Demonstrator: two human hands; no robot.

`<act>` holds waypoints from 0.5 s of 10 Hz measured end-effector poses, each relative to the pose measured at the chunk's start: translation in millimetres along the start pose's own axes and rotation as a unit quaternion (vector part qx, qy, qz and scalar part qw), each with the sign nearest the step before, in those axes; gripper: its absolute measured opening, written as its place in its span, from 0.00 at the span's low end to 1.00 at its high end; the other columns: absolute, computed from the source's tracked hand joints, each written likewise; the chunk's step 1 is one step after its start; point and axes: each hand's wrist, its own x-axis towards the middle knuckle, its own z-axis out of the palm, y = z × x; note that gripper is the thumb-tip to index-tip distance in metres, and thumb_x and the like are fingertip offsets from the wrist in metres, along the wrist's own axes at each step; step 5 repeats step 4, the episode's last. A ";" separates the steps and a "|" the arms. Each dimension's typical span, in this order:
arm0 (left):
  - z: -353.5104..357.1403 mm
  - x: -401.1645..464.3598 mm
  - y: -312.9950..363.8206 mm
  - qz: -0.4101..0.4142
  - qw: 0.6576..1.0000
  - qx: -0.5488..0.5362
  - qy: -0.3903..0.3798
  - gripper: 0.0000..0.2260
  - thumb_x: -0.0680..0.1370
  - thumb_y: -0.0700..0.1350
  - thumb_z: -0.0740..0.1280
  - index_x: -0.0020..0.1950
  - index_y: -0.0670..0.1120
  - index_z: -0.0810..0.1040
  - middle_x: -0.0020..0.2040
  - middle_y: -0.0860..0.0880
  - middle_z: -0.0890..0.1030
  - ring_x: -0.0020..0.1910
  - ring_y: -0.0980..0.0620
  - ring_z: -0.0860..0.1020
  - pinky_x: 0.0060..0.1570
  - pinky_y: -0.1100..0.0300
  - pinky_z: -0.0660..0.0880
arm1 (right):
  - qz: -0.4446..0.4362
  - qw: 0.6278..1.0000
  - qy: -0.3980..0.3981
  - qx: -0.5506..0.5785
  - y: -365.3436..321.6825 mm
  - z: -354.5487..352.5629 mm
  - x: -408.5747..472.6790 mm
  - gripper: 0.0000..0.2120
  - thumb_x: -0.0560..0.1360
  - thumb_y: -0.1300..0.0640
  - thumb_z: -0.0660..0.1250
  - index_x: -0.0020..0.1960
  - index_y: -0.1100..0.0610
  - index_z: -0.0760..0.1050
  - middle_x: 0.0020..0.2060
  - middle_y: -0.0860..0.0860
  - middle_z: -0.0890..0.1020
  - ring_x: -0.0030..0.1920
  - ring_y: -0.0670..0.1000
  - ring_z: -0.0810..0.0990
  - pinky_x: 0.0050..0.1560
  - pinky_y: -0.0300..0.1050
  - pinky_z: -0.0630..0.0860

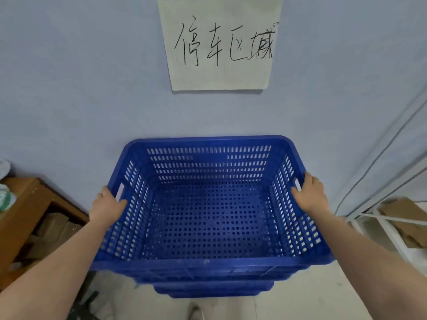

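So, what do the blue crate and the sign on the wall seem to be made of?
The blue crate looks like moulded plastic, slightly glossy, with even rows of holes and slots. The sign is probably paper: matte, off-white, faintly gridded, with handwritten black strokes.

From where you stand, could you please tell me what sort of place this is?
Probably a storeroom or warehouse corner: a perforated blue crate is held above stacked crates, a handwritten paper sign hangs on the wall, and cardboard fills the wooden shelf at left.
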 end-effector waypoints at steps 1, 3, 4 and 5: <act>-7.3 -21.6 -13.4 -0.001 1.000 0.000 -0.025 0.32 0.76 0.46 0.66 0.75 0.40 0.56 0.64 0.34 0.70 0.61 0.33 0.71 0.60 0.43 0.72 | -0.015 0.997 -0.031 -0.069 11.7 0.6 -20.9 0.34 0.77 0.54 0.60 0.77 0.59 0.49 0.71 0.61 0.63 0.68 0.62 0.64 0.59 0.58 0.71; -16.9 -61.6 -27.1 -0.018 0.998 0.052 -0.042 0.22 0.77 0.47 0.64 0.66 0.36 0.66 0.62 0.34 0.74 0.58 0.35 0.75 0.53 0.51 0.74 | 0.012 0.991 -0.063 -0.121 -1.7 -15.2 -37.9 0.28 0.76 0.55 0.59 0.73 0.62 0.58 0.68 0.61 0.64 0.68 0.61 0.64 0.62 0.56 0.69; -22.9 -80.9 -16.2 0.013 0.996 0.075 -0.034 0.17 0.78 0.47 0.61 0.60 0.37 0.70 0.58 0.37 0.76 0.54 0.38 0.76 0.51 0.53 0.74 | -0.050 0.988 -0.083 -0.116 -26.4 -23.9 -40.8 0.18 0.77 0.55 0.57 0.64 0.61 0.70 0.64 0.59 0.70 0.66 0.59 0.67 0.61 0.55 0.69; -22.9 -80.9 -16.2 0.013 0.996 0.075 -0.034 0.17 0.78 0.47 0.61 0.60 0.37 0.70 0.58 0.37 0.76 0.54 0.38 0.76 0.51 0.53 0.74 | -0.050 0.988 -0.083 -0.116 -26.4 -23.9 -40.8 0.18 0.77 0.55 0.57 0.64 0.61 0.70 0.64 0.59 0.70 0.66 0.59 0.67 0.61 0.55 0.69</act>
